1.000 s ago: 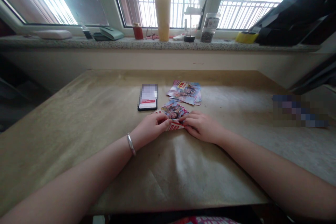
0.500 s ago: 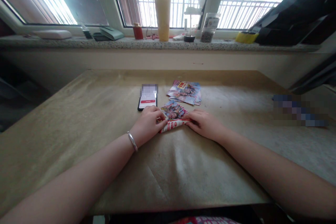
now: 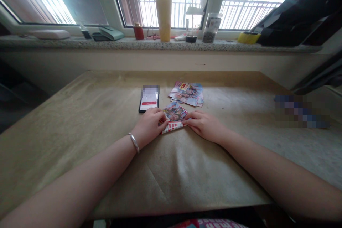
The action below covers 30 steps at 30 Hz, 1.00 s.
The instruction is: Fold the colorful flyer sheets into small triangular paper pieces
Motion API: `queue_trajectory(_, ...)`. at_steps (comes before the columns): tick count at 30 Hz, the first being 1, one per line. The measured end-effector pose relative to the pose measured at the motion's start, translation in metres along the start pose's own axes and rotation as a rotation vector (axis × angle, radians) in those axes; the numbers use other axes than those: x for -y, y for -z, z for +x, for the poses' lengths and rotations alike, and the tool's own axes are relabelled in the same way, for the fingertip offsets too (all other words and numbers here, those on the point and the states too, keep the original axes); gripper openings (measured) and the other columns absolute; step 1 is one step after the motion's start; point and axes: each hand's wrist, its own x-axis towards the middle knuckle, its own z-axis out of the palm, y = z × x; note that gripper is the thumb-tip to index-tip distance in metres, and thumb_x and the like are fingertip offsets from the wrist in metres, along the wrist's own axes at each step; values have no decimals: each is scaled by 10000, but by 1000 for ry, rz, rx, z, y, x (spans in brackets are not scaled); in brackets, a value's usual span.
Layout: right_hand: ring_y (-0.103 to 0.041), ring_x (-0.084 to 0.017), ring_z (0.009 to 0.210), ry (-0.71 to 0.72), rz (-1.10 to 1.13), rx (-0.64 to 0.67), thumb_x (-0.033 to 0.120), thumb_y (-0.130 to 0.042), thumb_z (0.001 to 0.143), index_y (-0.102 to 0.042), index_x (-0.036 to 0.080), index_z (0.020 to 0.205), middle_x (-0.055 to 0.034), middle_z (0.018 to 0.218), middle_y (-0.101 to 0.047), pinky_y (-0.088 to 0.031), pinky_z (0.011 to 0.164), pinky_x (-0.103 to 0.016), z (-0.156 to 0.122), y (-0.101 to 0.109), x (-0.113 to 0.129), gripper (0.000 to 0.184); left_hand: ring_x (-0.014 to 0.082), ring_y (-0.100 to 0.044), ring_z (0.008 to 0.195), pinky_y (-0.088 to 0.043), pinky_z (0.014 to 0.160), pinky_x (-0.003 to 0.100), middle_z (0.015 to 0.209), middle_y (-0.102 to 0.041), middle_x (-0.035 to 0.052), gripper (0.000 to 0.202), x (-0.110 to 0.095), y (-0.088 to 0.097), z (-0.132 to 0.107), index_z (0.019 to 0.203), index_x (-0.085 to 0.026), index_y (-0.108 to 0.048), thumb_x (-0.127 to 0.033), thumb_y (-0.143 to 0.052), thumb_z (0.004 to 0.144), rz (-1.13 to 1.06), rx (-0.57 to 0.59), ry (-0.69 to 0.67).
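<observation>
Between my hands lies a colourful printed leaflet [image 3: 174, 112], its near edge folded up to show a white strip with red print. My left hand [image 3: 151, 123], with a silver bangle at the wrist, pinches the leaflet's left end. At the right end, my right hand [image 3: 203, 124] has its fingers closed on the fold. A phone [image 3: 149, 104] with a lit screen lies just beyond my left hand. Behind the folded leaflet is a loose stack of similar leaflets [image 3: 188, 94].
The table [image 3: 107, 128] has a tan cover. A blurred-out bluish item [image 3: 301, 112] lies at its right side. On the stone windowsill [image 3: 117, 44] stand a tall cup of yellow drink [image 3: 164, 14], a red bottle [image 3: 138, 32], a clear container [image 3: 212, 28] and yellow tape [image 3: 248, 37].
My right hand has slid slightly left along the fold, and the folded strip looks flatter. My left hand stays at its end. The whole view has shifted a little.
</observation>
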Motion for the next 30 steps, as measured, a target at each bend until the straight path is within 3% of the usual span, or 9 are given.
queue_trajectory(7,-591,-202,930,0,33,18,168,-478,908,-687,226,1086,-91,1037,-669,-505,822,-361,1,0,-3,280,178,-540,783,-450,725,313,828,-599,54,162,0,0,-1,701,-154,-599,-248,-572,830,-14,11,30)
queue_trajectory(10,-587,-202,932,16,54,19,168,-460,918,-684,228,1088,-98,1036,-667,-508,828,-367,2,0,-2,287,180,-550,791,-465,720,311,846,-607,53,102,2,0,-3,783,-158,-627,-231,-573,829,-13,-8,4)
queue_trajectory(16,-585,-207,944,32,24,46,167,-470,908,-671,223,1109,-97,1027,-657,-517,835,-360,-3,2,-4,290,176,-580,938,-480,863,320,1018,-634,60,219,4,-1,-6,983,-201,-687,-259,-488,914,-78,44,-245)
queue_trajectory(20,-588,-200,953,8,7,49,151,-479,897,-667,226,1119,-86,1038,-651,-509,854,-348,-6,2,-7,300,206,-575,988,-484,892,349,1082,-626,75,269,-1,3,-9,1099,-198,-654,-293,-485,913,34,58,-302)
queue_trajectory(24,-589,-202,951,-4,-5,55,159,-467,903,-667,223,1130,-89,1038,-652,-508,845,-347,-6,2,-7,309,240,-589,1011,-509,876,384,1084,-645,78,277,-6,10,-13,1097,-193,-645,-307,-473,912,182,105,-278)
queue_trajectory(30,-591,-194,936,-43,-23,72,173,-482,902,-676,249,1126,-76,1018,-654,-499,831,-327,-6,4,-5,306,231,-595,1045,-518,889,365,1122,-646,61,264,-4,12,-14,1087,-232,-657,-324,-488,907,233,106,-306)
